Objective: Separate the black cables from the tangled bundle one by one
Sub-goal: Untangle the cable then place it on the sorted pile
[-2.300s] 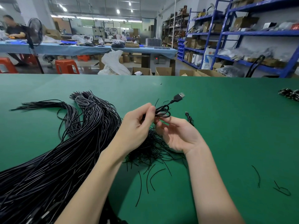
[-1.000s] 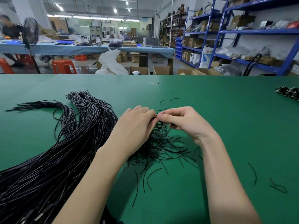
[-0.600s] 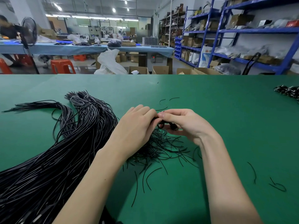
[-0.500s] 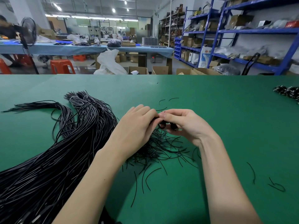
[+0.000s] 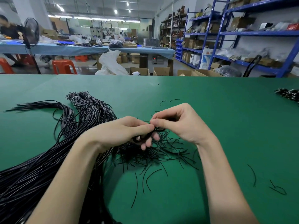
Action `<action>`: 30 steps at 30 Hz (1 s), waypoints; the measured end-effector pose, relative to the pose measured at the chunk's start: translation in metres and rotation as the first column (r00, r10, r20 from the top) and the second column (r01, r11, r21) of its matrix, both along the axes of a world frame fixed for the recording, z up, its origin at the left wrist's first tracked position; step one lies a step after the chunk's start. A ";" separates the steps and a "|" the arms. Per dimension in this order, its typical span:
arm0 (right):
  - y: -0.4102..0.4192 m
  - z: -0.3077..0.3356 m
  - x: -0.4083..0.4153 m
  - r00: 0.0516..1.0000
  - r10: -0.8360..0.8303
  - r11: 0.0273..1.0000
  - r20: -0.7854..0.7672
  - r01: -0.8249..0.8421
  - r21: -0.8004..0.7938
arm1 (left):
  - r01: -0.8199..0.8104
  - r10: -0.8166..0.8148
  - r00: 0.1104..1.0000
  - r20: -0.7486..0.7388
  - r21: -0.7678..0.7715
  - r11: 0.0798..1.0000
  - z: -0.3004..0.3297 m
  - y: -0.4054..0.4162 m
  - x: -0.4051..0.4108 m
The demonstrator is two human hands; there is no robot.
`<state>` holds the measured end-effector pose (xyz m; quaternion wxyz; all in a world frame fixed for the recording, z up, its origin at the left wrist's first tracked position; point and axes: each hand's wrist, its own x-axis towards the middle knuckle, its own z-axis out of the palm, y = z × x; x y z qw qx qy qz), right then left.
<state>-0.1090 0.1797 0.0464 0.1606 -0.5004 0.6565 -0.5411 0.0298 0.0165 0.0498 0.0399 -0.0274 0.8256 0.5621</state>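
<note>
Cables (image 5: 48,159) lay heaped on the green counter (image 5: 226,126), thin, light, limp, likely to snag. Above the heap's right edge, left hand (image 5: 123,131) and right hand (image 5: 181,125) pinched one coiled cable (image 5: 142,138); gripping near an end seemed best.

**Even overhead light, wide-angle bend at the edges**

Bright ceiling lights (image 5: 115,11) glare white far off. The green table (image 5: 210,110) is evenly lit, with soft shadows under the forearms. Blue shelving (image 5: 226,33) on the right bows outward. The far-left person (image 5: 6,28) is blurred; the near edges smear slightly.
</note>
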 end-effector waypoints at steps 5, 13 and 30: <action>-0.001 0.006 0.005 0.998 0.058 0.997 0.010 -0.057 -0.049 | 0.045 -0.128 0.988 0.087 0.633 0.773 -0.019 -0.002 0.001; 0.010 0.009 -0.002 1.000 0.017 0.997 -0.025 -0.019 -0.079 | -0.038 -0.253 0.959 0.130 0.941 0.337 -0.027 0.014 -0.022; 0.007 0.013 -0.004 0.914 -0.209 0.975 -0.349 0.165 -0.151 | -0.119 0.063 0.993 0.104 0.947 0.299 -0.023 0.022 -0.026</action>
